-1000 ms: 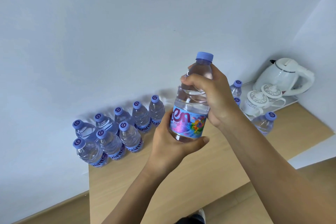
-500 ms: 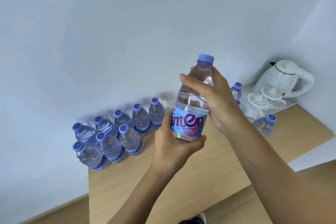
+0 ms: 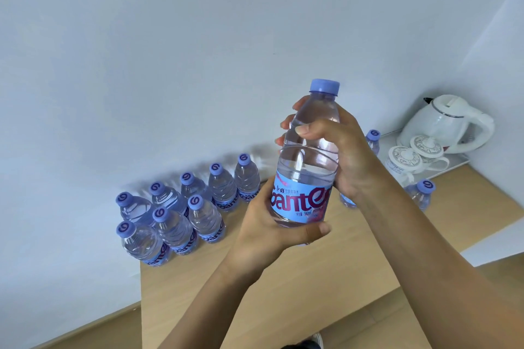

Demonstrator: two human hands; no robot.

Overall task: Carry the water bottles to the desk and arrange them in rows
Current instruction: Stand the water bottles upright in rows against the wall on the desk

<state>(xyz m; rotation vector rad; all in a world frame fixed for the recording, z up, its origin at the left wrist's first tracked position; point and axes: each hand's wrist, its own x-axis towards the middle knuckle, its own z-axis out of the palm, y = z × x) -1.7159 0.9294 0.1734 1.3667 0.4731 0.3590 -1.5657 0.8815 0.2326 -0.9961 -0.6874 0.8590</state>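
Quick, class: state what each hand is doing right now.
Left hand: grips the labelled lower body of the clear plastic water bottle with the blue cap.
Right hand: grips the same bottle's upper body.

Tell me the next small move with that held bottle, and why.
Probably lower the held bottle, gripped by the left hand and right hand, beside the front row: that row shows three bottles, the back row five, and bare desk lies beside it.

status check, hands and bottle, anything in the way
Left hand grips bottle low, right hand grips it high. Bottle upright, held above desk. Eight bottles in rows at left; bare desk beside them.
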